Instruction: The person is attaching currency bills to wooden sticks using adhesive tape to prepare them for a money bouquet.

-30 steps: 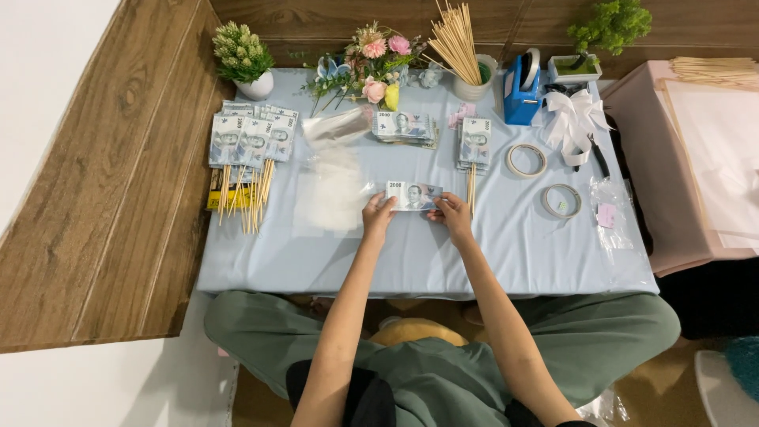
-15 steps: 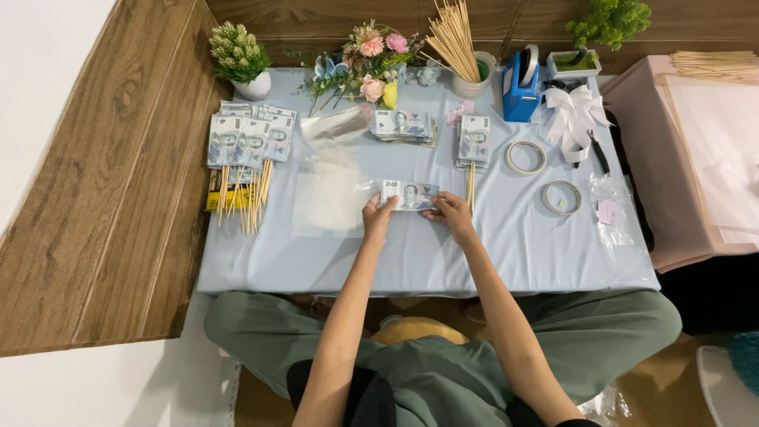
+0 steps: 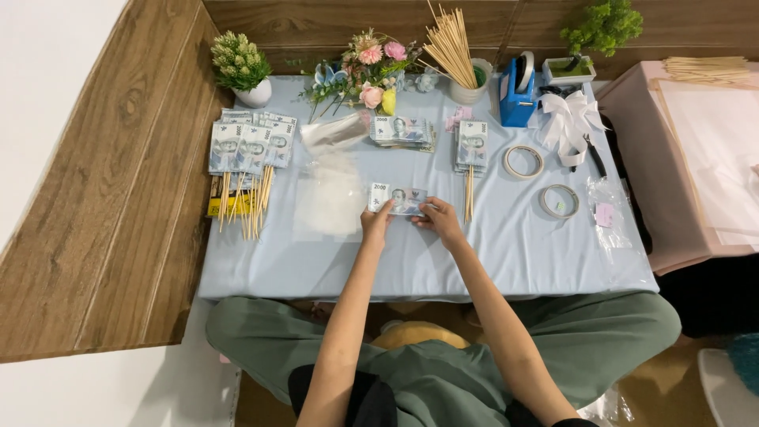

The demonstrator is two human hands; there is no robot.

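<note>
I hold a grey banknote flat over the light blue tablecloth. My left hand pinches its left edge and my right hand grips its right edge. Clear plastic sleeves lie just left of the note. A stack of banknotes sits further back, and another stack on skewers lies to the right. On the left, several banknotes taped to wooden skewers are fanned out.
A cup of wooden skewers, a blue tape dispenser, a white ribbon bow and two tape rolls stand at the back right. Artificial flowers and a small potted plant line the back. A pink table adjoins right.
Both hands stay on the banknote at nearly the same spot; the note has shifted only slightly between my fingers.
</note>
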